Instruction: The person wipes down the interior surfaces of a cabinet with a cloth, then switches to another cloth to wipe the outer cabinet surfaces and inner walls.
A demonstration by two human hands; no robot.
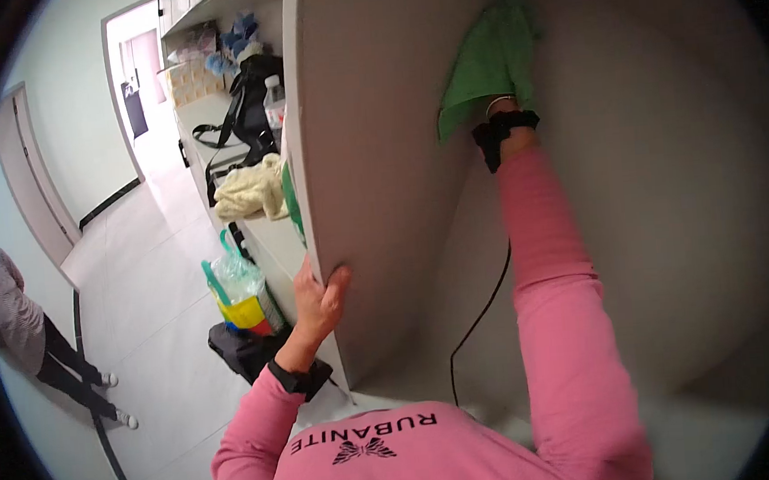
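My left hand (320,302) grips the front edge of an upright cabinet panel (372,196), thumb on the inner side. Deep inside the cabinet, my right arm is stretched upward. A green cleaning cloth (488,59) drapes over my right hand (502,107) and lies against the inner wall near the top corner. The cloth hides my right fingers; only the wrist with a bracelet and a black band shows. A strip of another green cloth (292,202) hangs just outside the panel, above my left hand.
A black cable (481,318) runs down inside the cabinet. Outside stand a pale cloth (252,191), a black bag (255,106), a plastic bottle (274,100) and a tissue box (197,81). A bag of supplies (244,290) sits lower. Another person (24,310) stands at the far left.
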